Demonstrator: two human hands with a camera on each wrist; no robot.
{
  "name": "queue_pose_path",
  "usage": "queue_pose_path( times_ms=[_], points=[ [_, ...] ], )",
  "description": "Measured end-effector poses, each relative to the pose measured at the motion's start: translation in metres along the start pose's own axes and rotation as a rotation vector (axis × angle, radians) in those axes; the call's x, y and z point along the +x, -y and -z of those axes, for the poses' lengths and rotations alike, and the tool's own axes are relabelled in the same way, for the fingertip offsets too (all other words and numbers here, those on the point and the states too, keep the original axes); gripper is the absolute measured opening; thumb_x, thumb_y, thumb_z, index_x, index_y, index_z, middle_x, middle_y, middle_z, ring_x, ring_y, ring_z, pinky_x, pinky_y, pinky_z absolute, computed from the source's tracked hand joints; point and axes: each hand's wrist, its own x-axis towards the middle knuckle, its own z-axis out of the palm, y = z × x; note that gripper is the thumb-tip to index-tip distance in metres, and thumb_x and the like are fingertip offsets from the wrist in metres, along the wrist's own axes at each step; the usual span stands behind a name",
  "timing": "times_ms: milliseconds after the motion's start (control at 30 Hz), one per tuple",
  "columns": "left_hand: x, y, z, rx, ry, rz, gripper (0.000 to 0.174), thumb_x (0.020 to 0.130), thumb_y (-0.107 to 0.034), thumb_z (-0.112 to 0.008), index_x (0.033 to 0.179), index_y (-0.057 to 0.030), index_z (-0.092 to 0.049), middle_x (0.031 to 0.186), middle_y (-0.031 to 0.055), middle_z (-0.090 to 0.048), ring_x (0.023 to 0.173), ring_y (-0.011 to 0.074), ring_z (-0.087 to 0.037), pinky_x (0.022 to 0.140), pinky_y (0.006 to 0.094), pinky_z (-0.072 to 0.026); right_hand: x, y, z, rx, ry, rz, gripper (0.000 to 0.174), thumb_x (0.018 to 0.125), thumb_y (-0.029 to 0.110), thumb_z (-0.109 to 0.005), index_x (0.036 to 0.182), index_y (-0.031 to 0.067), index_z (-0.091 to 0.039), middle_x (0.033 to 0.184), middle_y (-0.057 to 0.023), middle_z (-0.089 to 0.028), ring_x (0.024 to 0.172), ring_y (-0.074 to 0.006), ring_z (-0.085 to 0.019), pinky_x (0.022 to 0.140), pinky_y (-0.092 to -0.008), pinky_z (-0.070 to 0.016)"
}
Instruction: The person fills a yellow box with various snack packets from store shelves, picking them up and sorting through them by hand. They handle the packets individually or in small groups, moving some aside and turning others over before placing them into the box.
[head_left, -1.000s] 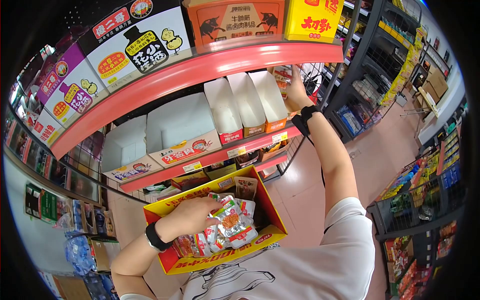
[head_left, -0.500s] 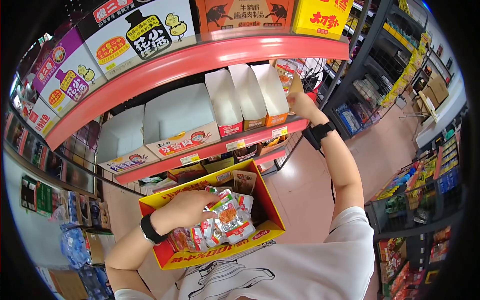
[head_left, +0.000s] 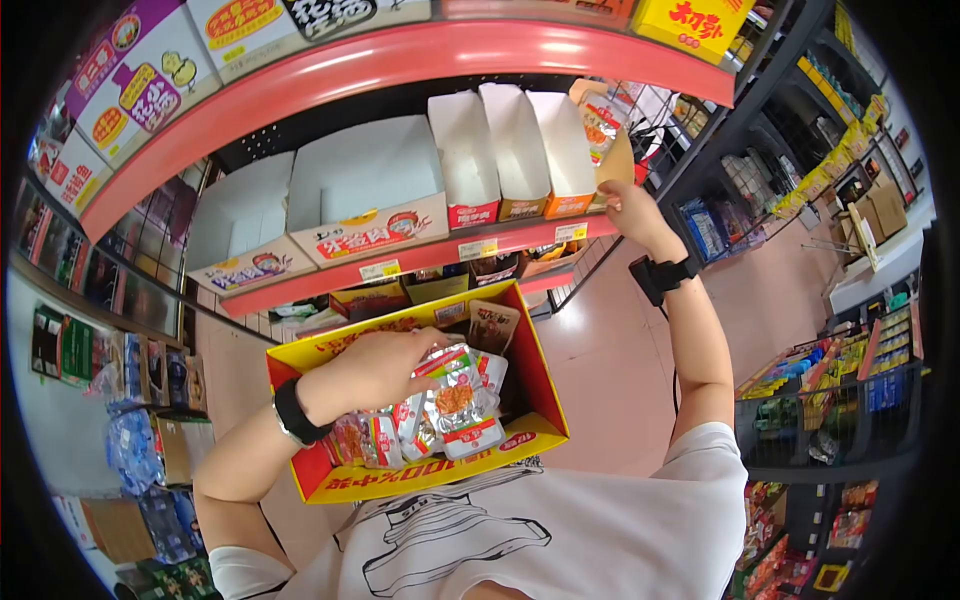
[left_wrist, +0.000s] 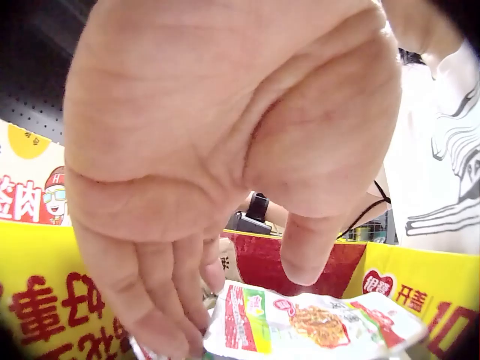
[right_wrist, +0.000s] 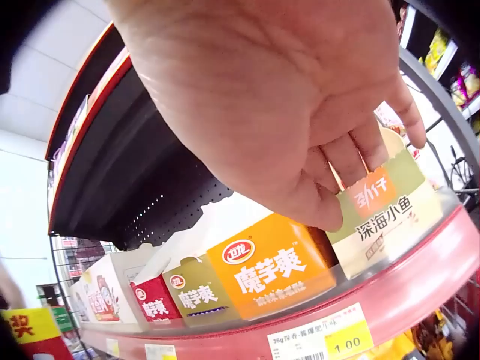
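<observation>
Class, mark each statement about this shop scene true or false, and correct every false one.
1. The left hand is over silver packets in the yellow box. True.
2. The right hand holds a silver packet. False: it grips the green box.
3. The orange box sits inside the yellow box. False: it stands on the shelf, beside the green box.
4. A price tag is on the shelf edge. True.
5. The left wrist's band is red. False: it is black.
</observation>
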Motion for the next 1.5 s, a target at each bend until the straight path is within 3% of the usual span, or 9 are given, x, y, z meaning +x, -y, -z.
queue_pose_path(
  times_ms=[233, 367, 567, 867, 1033, 1233, 1367, 1467, 1500],
  points=[
    [0.005, 0.015, -0.008, 0.037, -0.046, -0.049, 0.048, 0.071, -0.021, -0.071, 0.114, -0.0058, -0.054, 0.104, 0.0164, -0.06, 0.099, 0.034, -0.056, 0.085, 0.0411, -0.0447, -0.014, 0.054, 0.028, 0.268, -0.278, 0.216, 0.021, 0.079, 0.001, -0.054, 0.099, 0.0019, -0.063, 0.091, -0.0134, -0.066, 0.086, -0.025, -0.063, 0.074, -0.0324, -0.0488],
    [0.005, 0.017, -0.008, 0.029, -0.031, -0.051, 0.044, 0.069, -0.018, -0.073, 0.108, -0.0056, -0.056, 0.094, 0.0159, -0.061, 0.093, 0.0334, -0.057, 0.08, 0.0402, -0.0451, -0.046, 0.128, 0.048, 0.507, -0.031, 0.186, 0.017, 0.082, 0.002, -0.053, 0.097, -0.0005, -0.062, 0.086, -0.0078, -0.065, 0.081, -0.0174, -0.06, 0.069, -0.0297, -0.0485],
    [0.003, 0.014, -0.006, -0.098, -0.117, -0.075, 0.026, 0.073, -0.012, -0.07, 0.094, -0.0036, -0.058, 0.082, 0.0144, -0.06, 0.078, 0.0294, -0.058, 0.069, 0.0376, -0.0439, -0.067, 0.181, 0.032, 0.365, 0.398, 0.753, 0.028, 0.076, 0.017, -0.067, 0.098, 0.0027, -0.059, 0.085, -0.0159, -0.062, 0.079, -0.0328, -0.058, 0.066, -0.0393, -0.0462],
    [-0.017, 0.018, 0.007, -0.353, -0.194, 0.027, 0.024, 0.073, -0.012, -0.07, 0.09, -0.0013, -0.057, 0.08, 0.0093, -0.062, 0.071, 0.0223, -0.059, 0.067, 0.0311, -0.046, -0.075, 0.208, 0.011, 0.281, 0.647, 0.738, 0.022, 0.075, 0.015, -0.068, 0.087, 0.0044, -0.052, 0.076, -0.0145, -0.059, 0.073, -0.0324, -0.059, 0.063, -0.0397, -0.0428],
    [-0.038, 0.051, -0.016, 0.187, 0.013, 0.06, 0.031, 0.066, -0.009, -0.072, 0.094, -0.005, -0.06, 0.087, 0.0122, -0.062, 0.087, 0.0297, -0.058, 0.077, 0.0405, -0.0451, -0.08, 0.198, 0.009, 0.304, 0.613, 0.761, 0.02, 0.075, 0.013, -0.066, 0.087, 0.0023, -0.053, 0.071, -0.0162, -0.059, 0.07, -0.0346, -0.059, 0.061, -0.0426, -0.043],
    [-0.041, 0.056, -0.019, 0.168, -0.029, 0.168, 0.039, 0.061, -0.006, -0.074, 0.097, -0.0088, -0.058, 0.077, 0.0108, -0.06, 0.08, 0.0307, -0.059, 0.07, 0.0415, -0.0441, -0.083, 0.194, 0.003, 0.322, 0.64, 0.782, 0.016, 0.076, 0.011, -0.065, 0.086, 0.0019, -0.056, 0.072, -0.0165, -0.06, 0.072, -0.0344, -0.059, 0.063, -0.0413, -0.0437],
    [-0.051, 0.069, -0.009, 0.193, 0.038, 0.057, 0.02, 0.064, -0.011, -0.073, 0.081, -0.0058, -0.063, 0.075, 0.0098, -0.06, 0.077, 0.0307, -0.058, 0.068, 0.0401, -0.0434, -0.08, 0.187, 0.007, 0.408, 0.67, 0.784, 0.017, 0.076, 0.012, -0.064, 0.09, 0.0025, -0.058, 0.075, -0.0176, -0.061, 0.074, -0.035, -0.059, 0.065, -0.041, -0.044],
    [-0.059, 0.054, 0.02, 0.134, -0.029, 0.024, 0.014, 0.066, -0.012, -0.071, 0.076, -0.0046, -0.064, 0.076, 0.0101, -0.06, 0.077, 0.0297, -0.058, 0.067, 0.0388, -0.0437, -0.075, 0.18, 0.015, 0.443, 0.497, 0.723, 0.016, 0.078, 0.01, -0.062, 0.092, 0.0021, -0.058, 0.075, -0.0165, -0.062, 0.068, -0.0303, -0.061, 0.06, -0.038, -0.046],
    [-0.062, 0.051, 0.029, 0.077, -0.087, 0.001, 0.014, 0.066, -0.011, -0.071, 0.077, -0.0047, -0.065, 0.076, 0.0102, -0.059, 0.077, 0.0296, -0.057, 0.067, 0.0381, -0.0437, -0.073, 0.179, 0.022, 0.586, 0.528, 0.471, 0.014, 0.081, 0.009, -0.059, 0.093, 0.0006, -0.057, 0.074, -0.0144, -0.062, 0.064, -0.0254, -0.062, 0.056, -0.0346, -0.046]
  ],
)
